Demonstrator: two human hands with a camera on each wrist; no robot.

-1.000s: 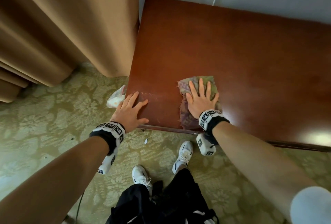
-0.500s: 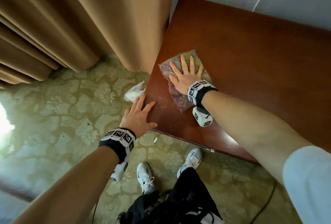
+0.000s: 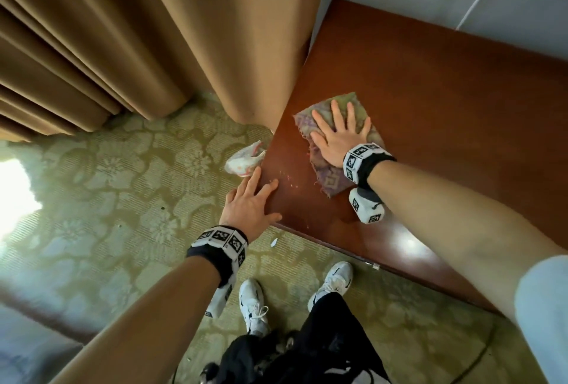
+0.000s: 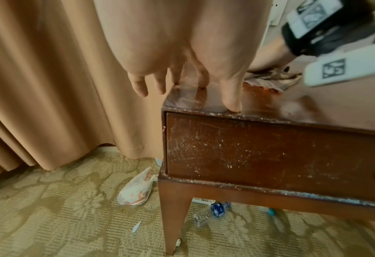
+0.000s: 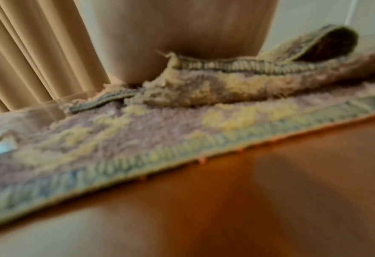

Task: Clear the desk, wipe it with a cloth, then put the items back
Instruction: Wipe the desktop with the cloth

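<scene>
A reddish-brown wooden desk point(image 3: 445, 113) fills the right of the head view. A frayed purple and green cloth point(image 3: 329, 181) lies flat near the desk's left edge. My right hand point(image 3: 339, 135) presses down on it with fingers spread straight. My left hand point(image 3: 252, 202) rests open on the desk's near left corner point(image 4: 182, 102), fingers straight, some hanging past the edge. Small crumbs point(image 3: 287, 179) lie on the wood between the two hands. The right wrist view shows the cloth point(image 5: 160, 135) blurred, bunched under my palm.
Tan curtains point(image 3: 138, 30) hang against the desk's left side. On the patterned carpet point(image 3: 123, 199) lie a crumpled white wrapper point(image 3: 244, 162), a paper scrap point(image 3: 273, 242) and, under the desk, a plastic bottle point(image 4: 213, 213). My white shoes point(image 3: 253, 307) stand by the front edge.
My right hand has slid the cloth from the front edge further back along the desk's left side. My left hand has stayed at the corner.
</scene>
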